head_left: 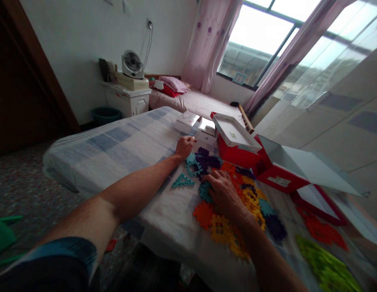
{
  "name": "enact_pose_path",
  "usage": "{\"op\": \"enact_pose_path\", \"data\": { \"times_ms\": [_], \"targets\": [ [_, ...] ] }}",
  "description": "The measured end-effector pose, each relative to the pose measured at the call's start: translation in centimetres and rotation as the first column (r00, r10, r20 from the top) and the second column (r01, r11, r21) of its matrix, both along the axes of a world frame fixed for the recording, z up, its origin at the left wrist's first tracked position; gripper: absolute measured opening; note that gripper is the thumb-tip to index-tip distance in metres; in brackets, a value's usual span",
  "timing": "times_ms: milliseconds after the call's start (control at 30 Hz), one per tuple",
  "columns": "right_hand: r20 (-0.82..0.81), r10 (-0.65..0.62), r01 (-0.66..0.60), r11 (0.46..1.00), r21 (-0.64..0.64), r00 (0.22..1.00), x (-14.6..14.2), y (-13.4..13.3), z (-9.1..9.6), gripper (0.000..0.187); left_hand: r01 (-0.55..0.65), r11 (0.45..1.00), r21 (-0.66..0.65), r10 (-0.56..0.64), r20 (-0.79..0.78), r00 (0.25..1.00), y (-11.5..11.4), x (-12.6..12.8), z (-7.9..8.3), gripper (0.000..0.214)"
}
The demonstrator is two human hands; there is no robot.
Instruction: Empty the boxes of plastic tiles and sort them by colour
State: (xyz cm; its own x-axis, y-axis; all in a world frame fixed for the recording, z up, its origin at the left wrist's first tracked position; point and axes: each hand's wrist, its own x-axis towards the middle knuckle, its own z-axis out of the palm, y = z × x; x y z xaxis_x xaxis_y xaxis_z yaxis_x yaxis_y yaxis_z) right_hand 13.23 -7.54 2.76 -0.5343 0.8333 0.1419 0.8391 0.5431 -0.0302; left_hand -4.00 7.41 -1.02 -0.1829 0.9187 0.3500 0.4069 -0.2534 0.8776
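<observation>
My left hand (185, 147) reaches out over the table, its fingers curled closed; whatever they hold, if anything, is hidden. Just below it lie a teal square frame piece (193, 167) and a cluster of dark purple toothed pieces (203, 156). A teal triangular piece (182, 181) sits apart on the cloth. My right hand (223, 190) is palm down on the pile, fingers bent around the edge of a round teal toothed building piece (205, 192). Around it lie orange pieces (203, 215) and yellow window-shaped pieces (219, 229).
Two white boxes (186, 121) and an open red box (237, 155) with a white lid (235, 132) stand at the table's far side. Another open red box (279, 176) is at right. Lime green pieces (328, 263) and red pieces (320, 227) lie right. A checked cloth (115, 142) covers the table.
</observation>
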Motion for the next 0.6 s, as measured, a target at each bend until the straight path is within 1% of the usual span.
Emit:
{"op": "enact_pose_path", "data": {
  "times_ms": [167,267,367,433,467,533,600],
  "targets": [
    [0.087,0.094,-0.093,0.996,-0.009,0.992,0.0,0.3,0.7,0.023,-0.129,0.992,0.017,0.125,0.154,0.980,1.3,-0.9,-0.6,0.042],
    [0.072,0.103,-0.103,0.995,-0.001,0.992,0.5,0.6,0.9,0.023,-0.169,0.986,0.011,0.163,0.217,0.963,1.9,-1.0,-1.0,0.042],
    [-0.062,0.093,-0.094,0.995,-0.016,0.994,0.5,0.6,1.3,0.027,-0.179,0.984,0.008,0.171,0.256,0.951,2.0,-0.9,-1.1,0.041],
    [-0.158,0.096,-0.102,0.994,-0.034,0.983,-0.2,0.6,1.6,0.028,-0.172,0.985,0.009,0.163,0.269,0.949,2.0,-0.8,-1.1,0.040],
    [-0.182,0.094,-0.103,0.994,-0.039,0.979,-0.7,0.7,1.7,0.028,-0.167,0.986,0.010,0.158,0.273,0.949,2.0,-0.8,-1.1,0.039],
    [-0.167,0.077,-0.087,0.995,-0.050,0.983,-1.5,0.8,1.8,0.026,-0.156,0.988,0.012,0.147,0.276,0.950,2.0,-0.8,-1.1,0.039],
    [-0.138,0.032,-0.041,0.997,-0.059,0.990,-1.9,1.0,1.7,0.026,-0.143,0.990,0.010,0.135,0.274,0.952,1.9,-0.8,-1.0,0.039]
  ]
}}
